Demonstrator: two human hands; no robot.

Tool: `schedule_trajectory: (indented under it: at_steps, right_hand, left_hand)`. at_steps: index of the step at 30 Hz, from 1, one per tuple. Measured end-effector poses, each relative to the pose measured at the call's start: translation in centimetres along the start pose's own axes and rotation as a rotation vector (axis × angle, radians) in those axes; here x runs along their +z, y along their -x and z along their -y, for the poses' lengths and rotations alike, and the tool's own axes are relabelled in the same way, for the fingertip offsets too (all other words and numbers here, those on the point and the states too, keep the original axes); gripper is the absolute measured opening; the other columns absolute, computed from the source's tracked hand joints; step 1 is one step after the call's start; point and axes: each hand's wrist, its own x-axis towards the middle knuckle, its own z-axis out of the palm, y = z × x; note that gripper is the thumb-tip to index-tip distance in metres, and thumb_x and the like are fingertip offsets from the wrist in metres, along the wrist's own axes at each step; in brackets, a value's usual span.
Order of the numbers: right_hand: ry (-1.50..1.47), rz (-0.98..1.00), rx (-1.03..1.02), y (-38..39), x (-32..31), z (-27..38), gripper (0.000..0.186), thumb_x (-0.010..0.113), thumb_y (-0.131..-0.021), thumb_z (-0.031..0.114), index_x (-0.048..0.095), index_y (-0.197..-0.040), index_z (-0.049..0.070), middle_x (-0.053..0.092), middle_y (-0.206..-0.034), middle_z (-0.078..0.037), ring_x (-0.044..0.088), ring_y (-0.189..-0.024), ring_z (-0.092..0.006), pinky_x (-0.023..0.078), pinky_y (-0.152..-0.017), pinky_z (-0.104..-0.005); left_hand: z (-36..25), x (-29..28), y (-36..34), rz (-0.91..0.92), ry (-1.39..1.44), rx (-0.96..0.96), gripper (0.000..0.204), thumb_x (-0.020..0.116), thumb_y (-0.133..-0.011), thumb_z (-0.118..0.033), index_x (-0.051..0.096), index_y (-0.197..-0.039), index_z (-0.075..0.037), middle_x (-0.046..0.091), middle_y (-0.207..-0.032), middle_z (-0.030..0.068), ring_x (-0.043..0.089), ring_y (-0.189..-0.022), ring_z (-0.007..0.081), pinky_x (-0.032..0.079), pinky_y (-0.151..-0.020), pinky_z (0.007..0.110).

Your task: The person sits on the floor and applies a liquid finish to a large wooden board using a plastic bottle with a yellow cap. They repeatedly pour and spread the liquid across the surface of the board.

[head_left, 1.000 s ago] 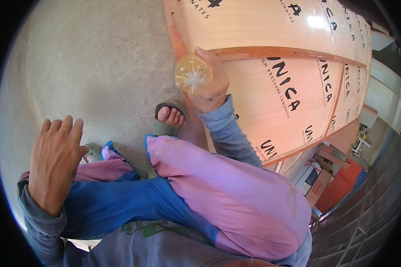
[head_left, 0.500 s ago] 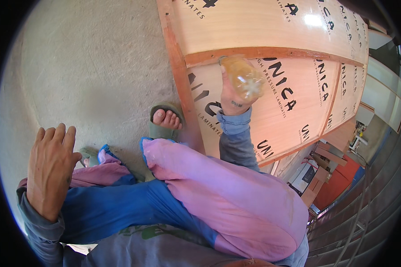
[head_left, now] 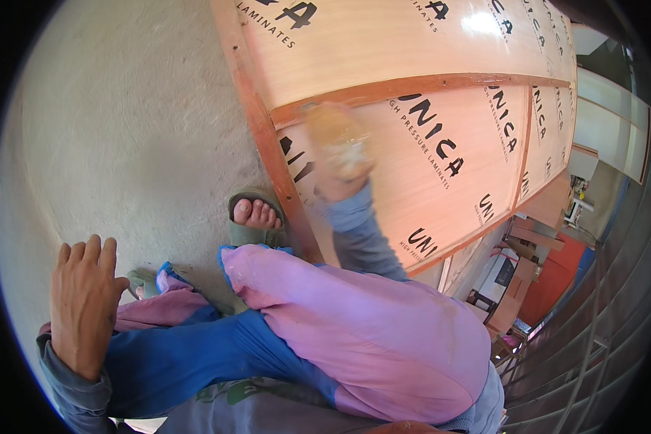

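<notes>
In my right hand (head_left: 341, 188) is a clear plastic bottle (head_left: 340, 141) with yellowish contents, smeared by motion. Its base faces me and its top end points away, close to the brown wooden strip (head_left: 383, 92) that crosses the panel. The bottle hides most of my fingers and its mouth. The pale panel (head_left: 441, 210) under it bears dark lettering and is edged by a wooden frame (head_left: 257, 116). My left hand (head_left: 87, 300) is empty, palm down, fingers loosely stretched out and slightly bent, over my blue and pink trousers at the left.
My sandalled foot (head_left: 255, 217) is right beside the frame's near-left edge. Grey concrete floor (head_left: 145, 108) extends at the left. Boards and an orange-red surface (head_left: 553, 286) are at the right, near a corrugated metal wall (head_left: 600, 362).
My right hand and the bottle have moved left along the strip, toward the frame's corner. The whole view has shifted a little. My left hand stays open and sits slightly lower in the picture.
</notes>
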Motion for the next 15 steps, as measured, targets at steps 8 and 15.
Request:
schedule_trajectory:
  at_steps: [8, 15]
  right_hand:
    - [0.579, -0.405, 0.271, -8.5, -9.8, 1.0, 0.022, 0.081, -0.09, 0.011, 0.076, -0.105, -0.004, 0.076, -0.098, -0.008, 0.069, -0.09, -0.0155, 0.053, -0.082, -0.0301]
    - [0.156, 0.119, -0.026, 0.3, 0.5, 2.1, 0.054, 0.08, -0.083, 0.012, 0.059, -0.131, -0.002, 0.067, -0.127, -0.016, 0.066, -0.114, -0.0267, 0.055, -0.094, -0.0372]
  left_hand:
    - [-0.1, 0.2, 0.2, -0.036, 0.018, 0.027, 0.053, 0.083, -0.084, -0.023, 0.064, -0.125, 0.004, 0.066, -0.111, 0.0191, 0.062, -0.109, 0.0315, 0.045, -0.107, 0.044]
    - [-0.1, -0.6, -0.2, -0.14, -0.011, 0.071, 0.048, 0.083, -0.084, -0.019, 0.064, -0.12, 0.004, 0.066, -0.108, 0.0191, 0.062, -0.105, 0.0317, 0.046, -0.106, 0.043]
